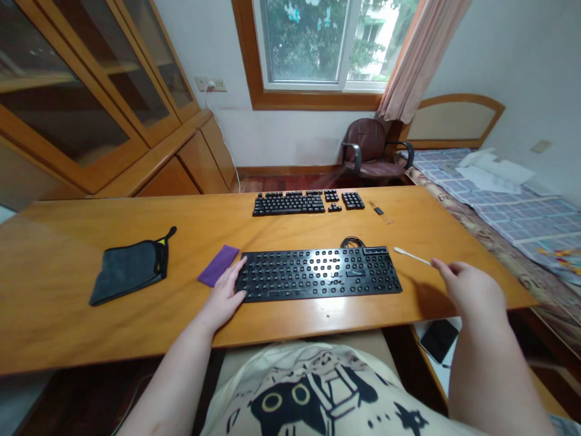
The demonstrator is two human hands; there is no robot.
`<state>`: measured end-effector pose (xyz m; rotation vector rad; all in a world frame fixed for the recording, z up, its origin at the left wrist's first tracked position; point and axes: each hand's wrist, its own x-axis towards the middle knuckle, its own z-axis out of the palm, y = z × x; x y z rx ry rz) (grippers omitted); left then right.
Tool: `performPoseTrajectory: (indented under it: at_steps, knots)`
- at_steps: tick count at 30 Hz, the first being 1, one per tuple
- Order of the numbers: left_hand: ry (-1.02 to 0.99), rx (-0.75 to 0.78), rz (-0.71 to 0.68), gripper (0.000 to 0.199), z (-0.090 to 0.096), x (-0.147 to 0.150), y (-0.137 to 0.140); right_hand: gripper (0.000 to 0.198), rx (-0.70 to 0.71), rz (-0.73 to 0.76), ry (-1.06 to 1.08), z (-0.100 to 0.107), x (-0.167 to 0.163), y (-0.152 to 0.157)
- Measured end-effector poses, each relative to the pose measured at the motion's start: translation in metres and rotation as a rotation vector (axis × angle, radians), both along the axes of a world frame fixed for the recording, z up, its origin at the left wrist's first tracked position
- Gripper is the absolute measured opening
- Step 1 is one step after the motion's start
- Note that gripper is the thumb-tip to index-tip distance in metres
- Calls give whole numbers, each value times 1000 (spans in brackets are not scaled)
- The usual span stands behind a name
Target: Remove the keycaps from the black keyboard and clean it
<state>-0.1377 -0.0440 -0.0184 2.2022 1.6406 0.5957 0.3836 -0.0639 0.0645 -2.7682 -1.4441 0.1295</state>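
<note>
In front of me lies a black keyboard (297,275) stripped of its keycaps, its bare switch posts showing in rows. My left hand (227,290) grips its left end, thumb at the near side and fingers along the edge. A white cotton swab (413,256) is pinched in my right hand (463,281), off the keyboard's right end, with its tip pointing left and not touching the keyboard. The removed black keycaps (290,204) are laid out in keyboard order farther back. Beside my left hand is a folded purple cloth (218,265).
A dark grey pouch (129,270) lies at the left of the wooden table (327,324). A small black tool with wire loops (378,211) is at the back right. The coiled cable (352,242) sits behind the keyboard. Below the right edge, a phone-like dark device (439,340) rests in an open drawer.
</note>
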Motion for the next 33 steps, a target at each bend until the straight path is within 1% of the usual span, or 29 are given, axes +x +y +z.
performPoseTrajectory:
  at_steps: [4, 7, 10, 12, 14, 17, 18, 20, 22, 24, 27, 31, 33]
  knots:
    - [13, 54, 28, 70, -3, 0, 0, 54, -48, 111, 157, -17, -11, -4]
    - [83, 146, 46, 65, 3, 8, -5, 47, -108, 168, 200, -30, -22, -12]
    - [190, 258, 16, 57, 16, 30, -13, 40, -139, 225, 191, -37, -31, -23]
    - [223, 284, -64, 54, 25, 53, -17, 38, -131, 257, 162, -38, -37, -29]
    - [272, 274, -140, 53, 30, 80, -19, 37, -97, 302, 144, -40, -44, -32]
    - [326, 212, -244, 66, 27, 114, -16, 34, 8, 380, 161, -45, -53, -33]
    - [335, 186, -259, 69, 24, 121, -14, 33, 55, 403, 178, -48, -55, -32]
    - [344, 145, -238, 68, 18, 129, -11, 29, 158, 446, 221, -53, -59, -30]
    - [345, 130, -201, 63, 14, 130, -8, 29, 254, 496, 280, -57, -62, -28]
    - [340, 129, -185, 60, 14, 126, -7, 36, 313, 529, 332, -59, -65, -27]
    - [333, 122, -182, 59, 18, 115, -7, 46, 337, 522, 385, -56, -66, -26]
    - [318, 109, -139, 70, 22, 93, -9, 43, 333, 509, 444, -57, -66, -23]
    - [321, 104, -124, 74, 21, 80, -9, 44, 368, 485, 504, -60, -67, -22]
